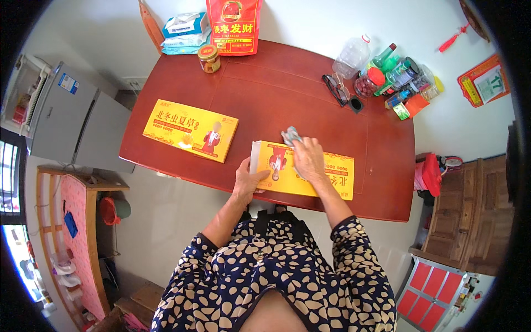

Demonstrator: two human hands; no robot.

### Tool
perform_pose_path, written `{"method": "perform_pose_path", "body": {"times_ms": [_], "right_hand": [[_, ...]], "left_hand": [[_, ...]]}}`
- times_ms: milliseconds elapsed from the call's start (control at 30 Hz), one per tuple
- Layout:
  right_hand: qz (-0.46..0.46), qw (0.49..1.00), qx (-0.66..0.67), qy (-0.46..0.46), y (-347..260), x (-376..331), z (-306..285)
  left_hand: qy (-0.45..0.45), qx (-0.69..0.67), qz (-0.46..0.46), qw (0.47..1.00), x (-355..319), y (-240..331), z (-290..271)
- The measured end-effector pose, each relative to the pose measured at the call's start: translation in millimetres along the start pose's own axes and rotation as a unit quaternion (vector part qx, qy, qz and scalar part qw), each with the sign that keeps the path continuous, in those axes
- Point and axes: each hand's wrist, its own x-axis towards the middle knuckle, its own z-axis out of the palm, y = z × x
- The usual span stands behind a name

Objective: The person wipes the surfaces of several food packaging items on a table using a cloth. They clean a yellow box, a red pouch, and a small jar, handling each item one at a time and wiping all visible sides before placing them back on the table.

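In front of me a long yellow box (338, 171) lies near the table's front edge, its printing upside down to me. My left hand (250, 178) grips the box at its left end, thumb on top and fingers around the side, beside a pale end face. Crumpled in my right hand (308, 159) is a grey-blue cloth (290, 136), which sticks out past the box's far edge. That hand is closed and rests over the box's middle. A second yellow box (191, 130) of the same kind lies flat to the left, touched by neither hand.
On the reddish-brown table (260, 88) stand a jar (209, 58), tissue packs (186, 34) and a red bag (234, 27) at the back left. Glasses (336, 89), a clear plastic jug (352, 57) and several jars and bottles crowd the back right. A fridge (66, 119) is left.
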Motion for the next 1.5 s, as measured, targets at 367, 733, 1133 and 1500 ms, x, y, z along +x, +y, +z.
{"method": "perform_pose_path", "body": {"times_ms": [367, 733, 1133, 1500], "right_hand": [[-0.031, 0.985, 0.157, -0.058, 7, 38, -42], [-0.070, 0.985, 0.135, -0.083, 62, 24, -75], [0.181, 0.878, 0.428, -0.113, 164, -76, -67], [0.160, 0.892, 0.414, 0.080, 101, -50, -68]], "left_hand": [[-0.053, -0.029, 0.201, 0.978, -13, 16, 28], [-0.059, -0.022, 0.203, 0.977, -10, 49, 52], [-0.040, -0.182, 0.174, 0.967, 35, 57, 68], [-0.042, -0.262, 0.199, 0.943, 5, 55, 142]]}}
